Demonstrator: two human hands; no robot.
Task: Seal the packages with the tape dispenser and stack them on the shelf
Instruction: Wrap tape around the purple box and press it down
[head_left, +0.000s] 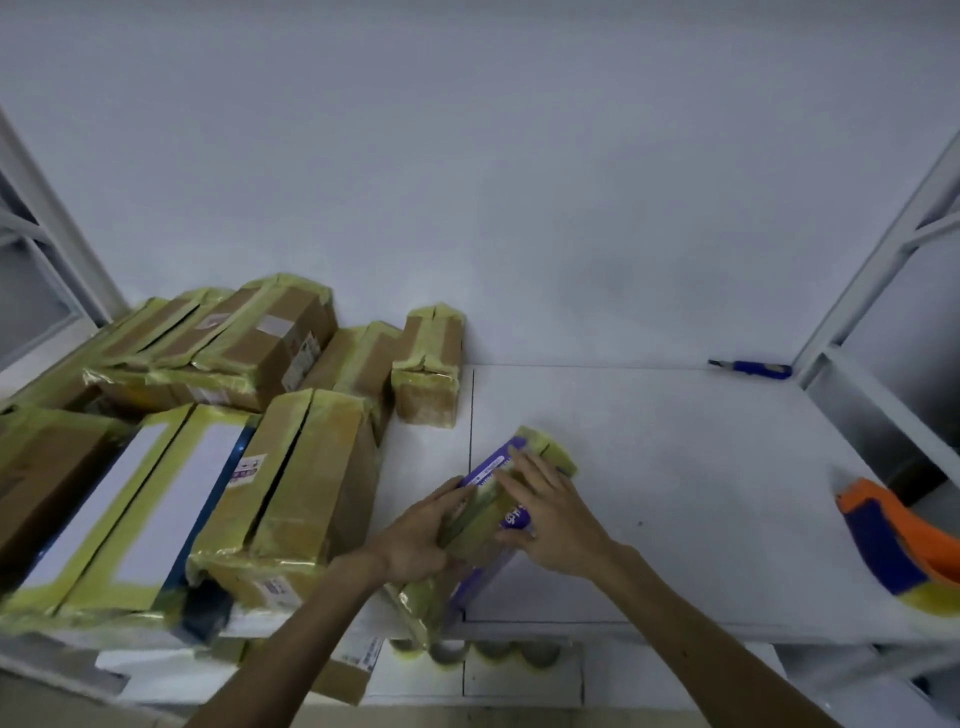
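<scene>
A long purple package wrapped in yellowish tape lies diagonally on the white shelf, its near end over the front edge. My left hand grips its left side. My right hand lies flat on top with fingers spread, pressing on the tape. The orange and blue tape dispenser rests at the shelf's right edge, away from both hands.
Several taped cardboard boxes are stacked on the left part of the shelf, up to a small box near the back. A blue knife lies at the back right corner. Tape rolls sit on a lower level.
</scene>
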